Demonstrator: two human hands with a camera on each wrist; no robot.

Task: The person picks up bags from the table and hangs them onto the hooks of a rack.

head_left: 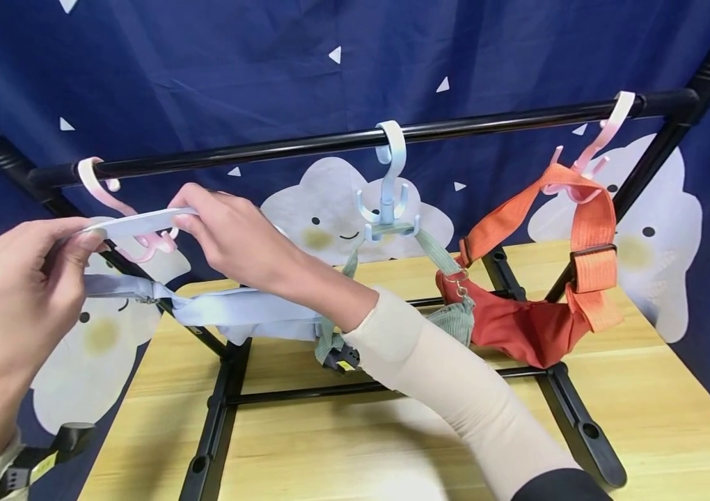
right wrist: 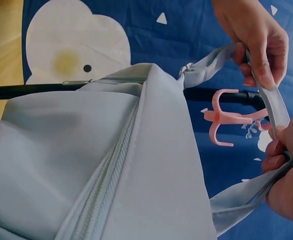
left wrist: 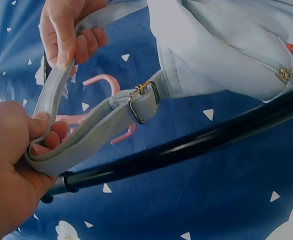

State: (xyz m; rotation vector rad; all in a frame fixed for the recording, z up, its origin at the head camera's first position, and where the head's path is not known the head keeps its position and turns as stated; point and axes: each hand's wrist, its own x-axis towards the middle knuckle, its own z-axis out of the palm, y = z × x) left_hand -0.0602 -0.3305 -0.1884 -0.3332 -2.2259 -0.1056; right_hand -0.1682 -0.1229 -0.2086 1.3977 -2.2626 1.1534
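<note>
Both hands pinch the strap (head_left: 136, 223) of a pale blue bag (right wrist: 166, 155), the left hand (head_left: 23, 285) at its left end and the right hand (head_left: 226, 233) at its right. Between them the strap is stretched flat in front of a pink multi-prong hook (head_left: 153, 242), which hangs on the rack's bar. In the left wrist view a metal slide buckle (left wrist: 145, 102) joins the strap near the bag. The bag's zipped body fills much of the right wrist view; in the head view the right forearm hides part of it.
A black rack (head_left: 305, 145) stands on a wooden table (head_left: 305, 445). A blue hook (head_left: 389, 174) holds a green corduroy bag (head_left: 455, 320); another pink hook (head_left: 605, 136) holds a red bag (head_left: 524, 330) by its orange strap. A dark blue curtain (head_left: 204, 62) hangs behind.
</note>
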